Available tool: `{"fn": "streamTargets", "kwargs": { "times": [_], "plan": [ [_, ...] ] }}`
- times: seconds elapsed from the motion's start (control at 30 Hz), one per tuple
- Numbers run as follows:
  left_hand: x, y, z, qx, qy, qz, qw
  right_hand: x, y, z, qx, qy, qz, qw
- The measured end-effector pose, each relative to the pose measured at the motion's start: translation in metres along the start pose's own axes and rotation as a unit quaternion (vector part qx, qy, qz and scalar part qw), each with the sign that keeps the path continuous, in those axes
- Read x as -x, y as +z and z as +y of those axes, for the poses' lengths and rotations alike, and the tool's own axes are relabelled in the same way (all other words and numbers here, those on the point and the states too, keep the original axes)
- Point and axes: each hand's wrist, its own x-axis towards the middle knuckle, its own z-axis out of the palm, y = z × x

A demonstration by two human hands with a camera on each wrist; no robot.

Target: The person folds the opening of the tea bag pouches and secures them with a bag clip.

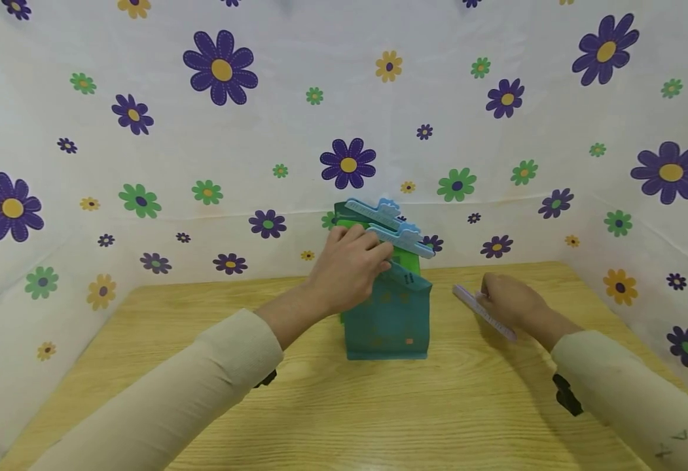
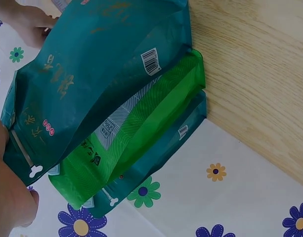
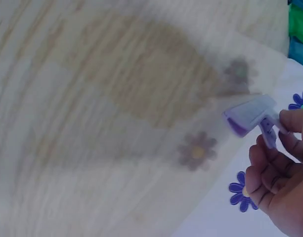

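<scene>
My left hand (image 1: 348, 267) pinches the folded top edge of the front teal bag (image 1: 386, 320), which stands upright on the table. Behind it stands a bright green bag (image 2: 141, 133), then a second teal bag (image 2: 181, 136) at the back. Light-blue sealing clips lie across the tops of those two, one clip (image 1: 373, 210) on the rear bag and another clip (image 1: 402, 239) on the green bag. To the right of the bags, my right hand (image 1: 511, 299) holds a pale purple sealing clip (image 3: 250, 116) by its lever between thumb and fingers, apart from the bags.
All of this is on a light wood-grain table (image 1: 320, 418). White cloth with printed flowers (image 1: 296, 131) walls off the back and both sides, close behind the bags. A black device (image 1: 567, 396) sits under the right sleeve.
</scene>
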Motion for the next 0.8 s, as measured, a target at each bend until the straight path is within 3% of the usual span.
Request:
{"fn": "streamTargets", "kwargs": {
  "times": [0.17,0.47,0.8],
  "plan": [
    [0.0,0.0,0.0,0.001,-0.002,-0.007,1.0,0.0,-0.009,-0.008,-0.019,-0.045,0.03,0.998],
    [-0.001,-0.002,0.0,0.001,-0.005,-0.017,0.9998,0.009,-0.031,-0.028,0.006,-0.133,0.07,0.989],
    [-0.001,-0.002,-0.001,-0.002,-0.007,-0.022,0.9997,0.021,-0.053,-0.033,0.02,-0.177,0.122,0.976]
  ]
}}
